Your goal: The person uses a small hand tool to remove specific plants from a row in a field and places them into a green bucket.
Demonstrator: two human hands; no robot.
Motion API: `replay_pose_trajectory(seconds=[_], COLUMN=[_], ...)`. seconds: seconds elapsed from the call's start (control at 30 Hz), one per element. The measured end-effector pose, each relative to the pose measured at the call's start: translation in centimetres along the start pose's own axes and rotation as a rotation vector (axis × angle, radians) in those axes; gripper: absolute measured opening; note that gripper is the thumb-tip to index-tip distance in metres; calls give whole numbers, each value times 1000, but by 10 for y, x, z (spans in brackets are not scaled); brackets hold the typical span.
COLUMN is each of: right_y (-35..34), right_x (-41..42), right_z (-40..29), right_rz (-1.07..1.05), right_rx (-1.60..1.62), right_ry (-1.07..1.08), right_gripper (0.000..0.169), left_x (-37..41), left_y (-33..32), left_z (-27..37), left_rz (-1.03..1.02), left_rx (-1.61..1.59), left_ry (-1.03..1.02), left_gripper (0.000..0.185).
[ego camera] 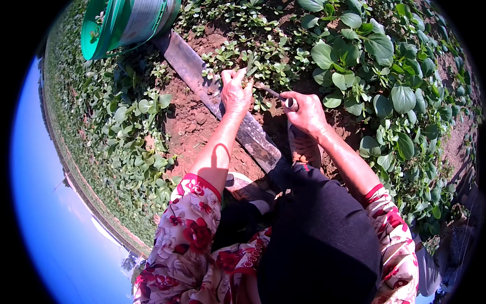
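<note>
My left hand (236,93) pinches a small uprooted plant (248,70) with narrow green leaves, its base partly covered by my fingers. My right hand (305,112) grips the rounded handle (291,103) of a thin metal hand tool. The tool's shaft (270,90) points left, and its tip lies close beside the plant's base. Under my left wrist, a long, worn plank (258,142) runs slantwise over reddish soil (191,121). Low leafy weeds (279,70) grow just beyond both hands.
A green bucket (142,22) with a label and wire handle is at upper left, its rim towards the left. Broad-leaved plants (343,55) crowd the right side. My shoes (303,146) flank the plank's near end. A dark-clothed knee (322,228) hides the ground below.
</note>
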State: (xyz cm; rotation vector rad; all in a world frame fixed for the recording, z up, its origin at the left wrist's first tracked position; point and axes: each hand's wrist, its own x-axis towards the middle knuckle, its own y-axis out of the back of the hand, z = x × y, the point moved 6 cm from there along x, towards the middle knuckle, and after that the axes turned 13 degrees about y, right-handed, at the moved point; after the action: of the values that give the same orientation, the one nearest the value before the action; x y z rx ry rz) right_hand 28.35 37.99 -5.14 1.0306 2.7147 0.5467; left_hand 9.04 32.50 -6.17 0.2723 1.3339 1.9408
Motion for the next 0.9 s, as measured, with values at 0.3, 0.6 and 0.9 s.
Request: replay_pose_trajectory(seconds=[0.3,0.6,0.9], right_y=[31,94,76], right_x=[-37,-87,-62], right_z=[-64,-54,-73], right_rz=[-265,-242,-360], right_rx=[-294,-543,-669], right_ry=[108,152,136], right_gripper=[32,52,42], left_x=[13,-44,-42], left_y=[18,-21,-38], left_z=[-2,12,28], left_rz=[164,-156,-248], left_rx=[-8,-89,-37], left_ry=[22,165,333], left_gripper=[19,18,28])
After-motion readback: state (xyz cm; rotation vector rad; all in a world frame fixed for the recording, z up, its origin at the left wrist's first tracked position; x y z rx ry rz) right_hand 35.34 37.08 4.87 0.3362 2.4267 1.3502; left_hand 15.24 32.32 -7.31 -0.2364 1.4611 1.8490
